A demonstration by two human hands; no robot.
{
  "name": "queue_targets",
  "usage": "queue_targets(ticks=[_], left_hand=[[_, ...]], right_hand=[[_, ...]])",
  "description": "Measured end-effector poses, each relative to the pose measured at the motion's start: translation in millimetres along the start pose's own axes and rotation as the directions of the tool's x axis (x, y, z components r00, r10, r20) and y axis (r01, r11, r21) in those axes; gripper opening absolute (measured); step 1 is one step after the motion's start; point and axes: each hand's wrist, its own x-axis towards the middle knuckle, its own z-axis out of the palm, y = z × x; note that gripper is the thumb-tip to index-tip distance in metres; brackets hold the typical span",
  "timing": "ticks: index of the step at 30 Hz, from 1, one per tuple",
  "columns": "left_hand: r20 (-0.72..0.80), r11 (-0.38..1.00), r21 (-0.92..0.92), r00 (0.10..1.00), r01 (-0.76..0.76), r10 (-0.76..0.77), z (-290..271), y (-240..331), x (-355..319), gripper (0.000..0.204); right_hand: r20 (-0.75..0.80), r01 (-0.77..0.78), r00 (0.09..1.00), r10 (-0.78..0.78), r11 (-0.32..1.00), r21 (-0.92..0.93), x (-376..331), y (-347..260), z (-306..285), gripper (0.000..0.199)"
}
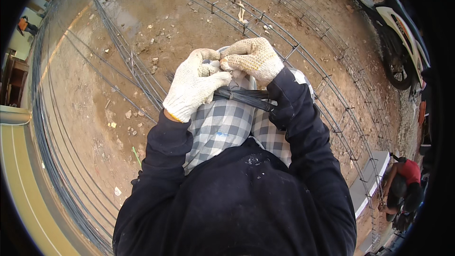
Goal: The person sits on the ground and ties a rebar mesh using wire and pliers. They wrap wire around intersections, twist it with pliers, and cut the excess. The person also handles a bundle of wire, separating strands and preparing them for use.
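Both of my hands wear off-white knitted gloves and meet above my lap. My left hand is closed, its thumb and fingers pinched toward the right fingertips. Also closed is my right hand, with its thumb and forefinger pressed together. Whatever lies between the fingertips is too small and covered to make out. Just below the hands, a bundle of thin black wire rests across my thighs, tied near its middle. It passes behind the left hand and reaches the right sleeve. Checked grey-and-white trousers cover my legs.
A long rebar cage curves from the far side round to the right, with another beyond it. Steel bars lie on the dirt at left. A motorbike stands far right; a person in red crouches at lower right.
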Motion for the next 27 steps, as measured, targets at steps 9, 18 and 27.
queue_targets(ticks=[9, 18, 27], left_hand=[[0.085, 0.982, -0.059, 0.979, -0.180, 0.184, 12, -22, 19, 0.025], [-0.060, 0.955, -0.113, 0.962, -0.273, 0.268, 12, -40, -6, 0.013], [-0.139, 0.846, 0.003, 0.838, -0.532, 0.528, 6, -72, -44, 0.021]], right_hand=[[-0.019, 0.217, 0.952, -0.307, 0.713, -0.667, -60, -28, 13, 0.024], [-0.216, -0.050, 0.972, -0.088, 0.827, -0.560, -42, 5, 1, 0.023], [-0.096, 0.085, 0.978, -0.183, 0.778, -0.623, -24, 4, 9, 0.027]])
